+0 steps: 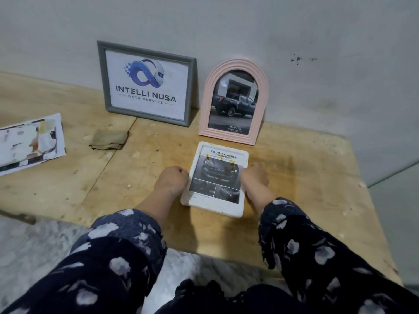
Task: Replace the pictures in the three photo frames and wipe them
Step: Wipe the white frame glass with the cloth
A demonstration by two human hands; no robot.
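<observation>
A white photo frame [216, 180] with a car leaflet in it lies flat on the wooden board [306, 177]. My left hand [172, 181] grips its left edge with curled fingers. My right hand [255, 176] grips its right edge. Behind it, a pink arched frame [235, 103] with a picture of a dark pickup leans against the wall. To its left stands a grey frame [147, 83] holding an "Intelli Nusa" logo print. A folded beige cloth [110, 139] lies on the board left of the white frame.
Loose printed pictures [29, 143] lie at the board's far left. The grey wall [317, 64] rises right behind the frames. The board's front edge runs just below my forearms, with marbled floor [34, 245] beyond it.
</observation>
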